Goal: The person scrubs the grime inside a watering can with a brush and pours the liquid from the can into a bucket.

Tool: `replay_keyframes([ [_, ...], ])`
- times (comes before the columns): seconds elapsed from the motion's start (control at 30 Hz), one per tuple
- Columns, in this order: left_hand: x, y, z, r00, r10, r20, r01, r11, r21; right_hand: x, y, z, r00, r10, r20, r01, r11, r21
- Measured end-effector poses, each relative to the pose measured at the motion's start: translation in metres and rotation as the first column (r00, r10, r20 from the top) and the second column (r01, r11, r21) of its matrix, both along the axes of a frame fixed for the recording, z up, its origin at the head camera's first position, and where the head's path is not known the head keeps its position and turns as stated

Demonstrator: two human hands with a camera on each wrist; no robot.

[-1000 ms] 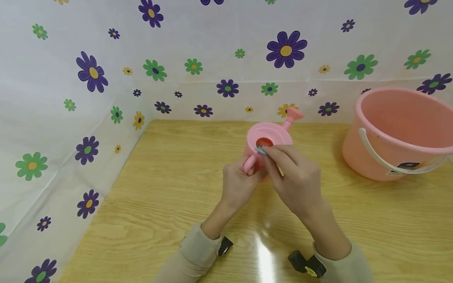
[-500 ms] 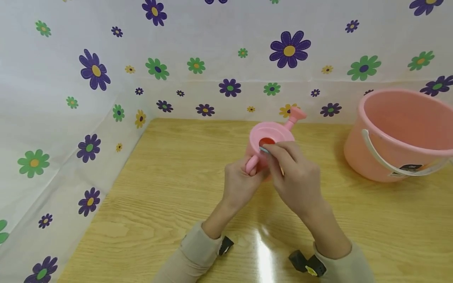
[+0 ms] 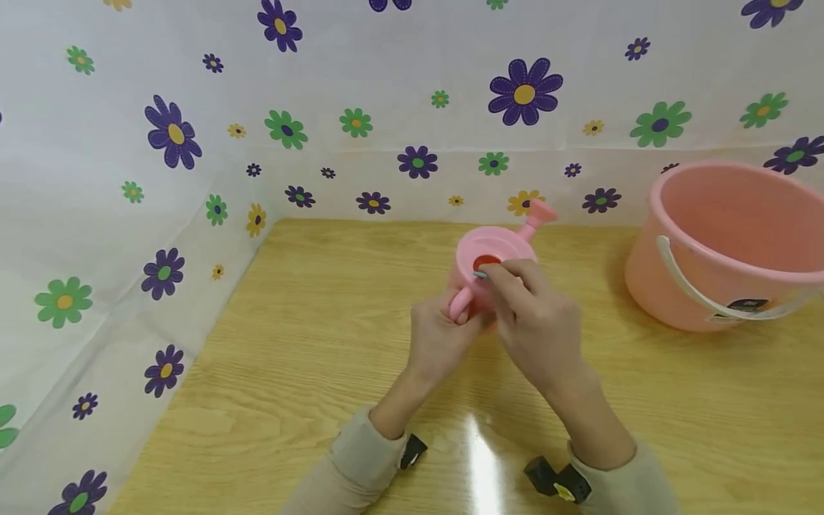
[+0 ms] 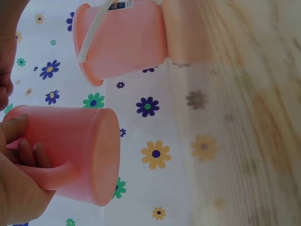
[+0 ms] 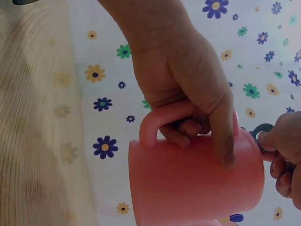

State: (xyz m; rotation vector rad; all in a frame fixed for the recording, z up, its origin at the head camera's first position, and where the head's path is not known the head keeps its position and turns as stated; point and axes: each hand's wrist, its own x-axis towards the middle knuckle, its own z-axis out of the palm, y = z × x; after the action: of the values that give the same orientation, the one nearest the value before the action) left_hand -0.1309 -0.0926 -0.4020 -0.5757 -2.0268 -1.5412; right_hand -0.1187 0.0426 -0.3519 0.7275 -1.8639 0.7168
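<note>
A pink watering can (image 3: 468,247) is held above the table, its red round opening (image 3: 486,264) facing up and its spout pointing away to the right. My left hand (image 3: 438,336) grips it by the loop handle (image 3: 459,305), the thumb lying along the can's side in the right wrist view. Right at the opening, my right hand (image 3: 543,315) pinches a small teal piece (image 3: 480,275) between thumb and fingertips. From the right wrist this piece looks like a dark ring (image 5: 263,127) at the can's top edge. The fingers hide most of it.
A pink bucket (image 3: 669,286) with a white handle (image 3: 682,282) stands at the right on the wooden table (image 3: 290,343). Behind and to the left hangs a white flower-print sheet (image 3: 360,71). Both wrists carry black devices below the sleeves.
The teal piece has tilted in my right fingers, so a thinner sliver shows. My left hand keeps its grip on the watering can, and the view has shifted slightly.
</note>
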Motion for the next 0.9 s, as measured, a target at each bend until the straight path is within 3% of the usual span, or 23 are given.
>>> replay_keyframes([
  [0.13, 0.001, 0.004, 0.000, 1.000, -0.001, 0.006, 0.001, 1.000, -0.019, -0.002, 0.004, 0.001, 0.998, -0.025, -0.054, 0.019, 0.993, -0.118],
  [0.3, 0.004, 0.006, 0.002, 1.000, -0.025, -0.007, 0.025, 1.000, 0.004, -0.005, 0.003, 0.000, 0.987, 0.011, -0.162, -0.051, 0.968, -0.246],
  [0.5, 0.008, 0.008, 0.004, 0.998, -0.065, 0.001, 0.065, 0.998, 0.006, -0.009, 0.005, -0.001, 0.986, 0.002, -0.164, -0.050, 0.957, -0.287],
  [0.7, 0.008, 0.007, 0.005, 0.997, -0.073, 0.001, 0.073, 0.997, 0.007, -0.008, 0.006, 0.002, 0.968, -0.034, -0.249, -0.062, 0.928, -0.368],
  [0.9, 0.009, 0.005, 0.004, 0.997, -0.071, 0.002, 0.071, 0.997, 0.018, -0.010, 0.003, 0.002, 0.967, -0.010, -0.253, -0.081, 0.935, -0.345],
])
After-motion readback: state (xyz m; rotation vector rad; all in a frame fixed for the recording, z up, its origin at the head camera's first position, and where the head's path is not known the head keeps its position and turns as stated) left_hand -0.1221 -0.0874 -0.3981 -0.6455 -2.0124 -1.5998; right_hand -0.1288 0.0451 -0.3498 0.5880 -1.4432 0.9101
